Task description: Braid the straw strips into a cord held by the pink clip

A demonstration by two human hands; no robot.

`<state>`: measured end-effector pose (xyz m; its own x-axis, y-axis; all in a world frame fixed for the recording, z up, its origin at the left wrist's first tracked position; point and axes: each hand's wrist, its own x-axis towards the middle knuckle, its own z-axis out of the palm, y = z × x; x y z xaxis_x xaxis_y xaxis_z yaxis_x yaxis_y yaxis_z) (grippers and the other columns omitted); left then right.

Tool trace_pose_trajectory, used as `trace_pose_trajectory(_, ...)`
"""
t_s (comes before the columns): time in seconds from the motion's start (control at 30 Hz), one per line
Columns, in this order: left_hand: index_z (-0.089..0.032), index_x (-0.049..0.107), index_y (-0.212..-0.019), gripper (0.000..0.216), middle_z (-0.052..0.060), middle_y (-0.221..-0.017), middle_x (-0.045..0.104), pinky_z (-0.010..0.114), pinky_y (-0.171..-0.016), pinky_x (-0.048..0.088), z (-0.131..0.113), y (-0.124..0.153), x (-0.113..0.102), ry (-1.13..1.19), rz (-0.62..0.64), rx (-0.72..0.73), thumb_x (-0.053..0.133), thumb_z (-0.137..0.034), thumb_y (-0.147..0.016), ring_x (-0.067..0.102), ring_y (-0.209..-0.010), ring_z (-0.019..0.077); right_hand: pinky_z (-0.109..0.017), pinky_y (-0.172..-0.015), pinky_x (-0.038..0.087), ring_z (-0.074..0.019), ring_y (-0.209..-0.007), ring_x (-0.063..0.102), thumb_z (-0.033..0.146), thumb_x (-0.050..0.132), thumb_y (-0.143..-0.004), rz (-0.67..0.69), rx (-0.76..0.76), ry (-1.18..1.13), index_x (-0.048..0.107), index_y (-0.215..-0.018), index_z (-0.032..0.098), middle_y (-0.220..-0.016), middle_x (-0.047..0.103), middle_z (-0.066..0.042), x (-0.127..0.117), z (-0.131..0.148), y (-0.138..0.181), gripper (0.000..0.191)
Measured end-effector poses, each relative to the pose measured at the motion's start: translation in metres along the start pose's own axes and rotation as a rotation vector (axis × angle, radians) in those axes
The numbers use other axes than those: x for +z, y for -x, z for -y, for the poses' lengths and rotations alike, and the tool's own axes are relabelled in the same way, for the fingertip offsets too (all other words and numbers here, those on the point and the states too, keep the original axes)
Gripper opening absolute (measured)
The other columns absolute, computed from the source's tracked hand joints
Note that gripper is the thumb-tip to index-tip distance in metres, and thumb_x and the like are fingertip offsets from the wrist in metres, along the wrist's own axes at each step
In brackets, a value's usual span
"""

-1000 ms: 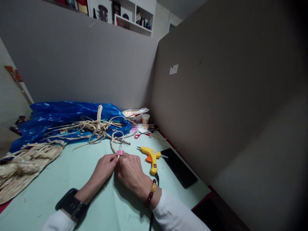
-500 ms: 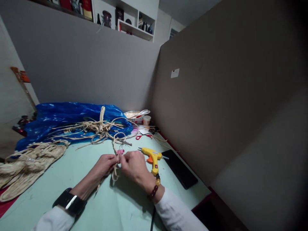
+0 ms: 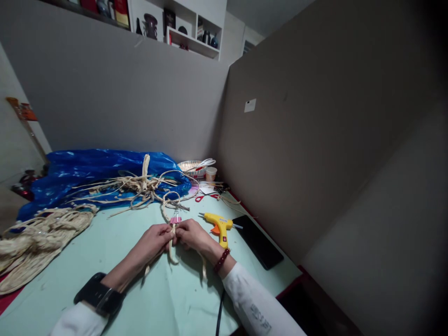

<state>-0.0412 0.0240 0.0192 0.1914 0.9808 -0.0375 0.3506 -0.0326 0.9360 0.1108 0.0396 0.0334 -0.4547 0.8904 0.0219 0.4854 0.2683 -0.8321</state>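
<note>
Straw braid [image 3: 164, 210], one: laid on a pale green table [image 3: 105, 266], gripped by a pink binder clip [image 3: 175, 220]; its loose strands [image 3: 172, 252] worked just below the clip. Compared with half a second earlier: the right hand [image 3: 192, 234] is turned flatter; a strand end [image 3: 204, 270] is now shown hanging beneath it; the middle strand, formerly curled, is now hung straighter between the hands. Left hand [image 3: 156, 240]: thumb and fingers pinched on strands at the braid's left; right hand: fingertips closed on strands at its right, the exact hold partly hidden; the clip lies just beyond both grips.
</note>
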Motion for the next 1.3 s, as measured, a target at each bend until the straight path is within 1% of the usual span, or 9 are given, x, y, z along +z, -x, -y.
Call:
trace_pose_trajectory(0.13,-0.021,0.046,-0.049,0.03,-0.005,-0.045,0.046,0.025,-0.051,0.024,-0.005,0.002,-0.004,-0.183,-0.069,0.013,0.058,-0.043,-0.067,0.04,-0.048,0.0131,-0.022,-0.051,0.025,-0.0086,-0.054,0.037,0.01,0.052,-0.075,-0.076,0.018,-0.004,0.055,-0.054,0.013,-0.051,0.04,0.005,-0.002,-0.001,-0.002,0.021)
trace_pose_trajectory(0.2,-0.022,0.045,-0.049,0.029,-0.005,-0.046,0.046,0.025,-0.051,0.023,-0.009,0.004,-0.005,-0.262,-0.102,0.025,0.056,-0.041,-0.068,0.041,-0.05,0.0142,-0.022,-0.051,0.025,-0.0086,-0.054,0.036,0.015,0.056,-0.077,-0.094,0.044,-0.031,0.058,-0.055,0.013,-0.05,0.039,0.005,-0.002,-0.002,-0.002,0.022)
trace_pose_trajectory(0.4,-0.023,0.047,-0.049,0.029,-0.003,-0.045,0.054,0.025,-0.056,0.029,-0.016,0.01,-0.003,-0.42,-0.106,0.054,0.051,-0.038,-0.073,0.05,-0.053,0.0174,-0.021,-0.053,0.032,-0.009,-0.054,0.044,0.018,0.061,-0.077,-0.152,0.114,-0.071,0.07,-0.067,0.012,-0.054,0.053,0.003,0.005,-0.007,-0.003,0.015)
trace_pose_trajectory(0.57,-0.022,0.053,-0.053,0.03,0.002,-0.05,0.064,0.026,-0.058,0.035,-0.02,0.011,-0.008,-0.561,-0.111,-0.002,0.044,-0.033,-0.079,0.059,-0.056,0.0204,-0.021,-0.058,0.034,-0.0112,-0.058,0.051,0.013,0.058,-0.075,-0.204,0.061,-0.039,0.07,-0.062,0.013,-0.057,0.062,-0.001,0.007,-0.002,0.0,0.017)
trace_pose_trajectory(0.63,-0.021,0.057,-0.058,0.028,0.006,-0.058,0.068,0.027,-0.059,0.035,-0.024,0.013,-0.007,-0.66,-0.143,-0.02,0.043,-0.03,-0.081,0.062,-0.063,0.0232,-0.022,-0.059,0.034,-0.012,-0.059,0.052,0.012,0.058,-0.073,-0.227,0.041,-0.027,0.07,-0.061,0.014,-0.058,0.064,-0.002,0.007,0.001,0.003,0.017)
trace_pose_trajectory(0.77,-0.018,0.065,-0.081,0.032,0.016,-0.085,0.074,0.032,-0.061,0.033,-0.034,0.023,0.011,-0.874,-0.22,-0.02,0.035,-0.026,-0.088,0.066,-0.082,0.0321,-0.022,-0.059,0.034,-0.0128,-0.062,0.053,0.012,0.057,-0.074,-0.256,0.017,-0.035,0.073,-0.066,0.014,-0.062,0.066,-0.002,0.007,0.001,0.004,0.018)
trace_pose_trajectory(0.93,-0.014,0.065,-0.107,0.038,0.019,-0.096,0.073,0.035,-0.064,0.038,-0.038,0.036,0.036,-1.066,-0.204,0.009,0.03,-0.016,-0.091,0.069,-0.084,0.0333,-0.021,-0.056,0.032,-0.012,-0.062,0.049,0.012,0.058,-0.072,-0.23,0.024,-0.094,0.073,-0.065,0.014,-0.056,0.059,0.001,0.007,-0.007,-0.001,0.017)
trace_pose_trajectory(1.2,-0.003,0.067,-0.1,0.046,0.021,-0.087,0.071,0.033,-0.062,0.044,-0.041,0.04,0.057,-1.204,-0.115,0.028,0.027,0.007,-0.081,0.071,-0.08,0.0296,-0.021,-0.053,0.03,-0.0097,-0.055,0.042,0.019,0.06,-0.072,-0.153,0.058,-0.227,0.065,-0.052,0.012,-0.047,0.047,0.004,0.004,-0.01,0.001,0.021)
trace_pose_trajectory(1.3,-0.003,0.067,-0.099,0.043,0.021,-0.089,0.072,0.033,-0.062,0.044,-0.045,0.046,0.061,-1.203,-0.101,0.049,0.028,0.006,-0.082,0.071,-0.078,0.0292,-0.021,-0.052,0.03,-0.0092,-0.054,0.042,0.019,0.062,-0.069,-0.145,0.079,-0.273,0.065,-0.051,0.012,-0.047,0.047,0.004,0.003,-0.01,0.001,0.019)
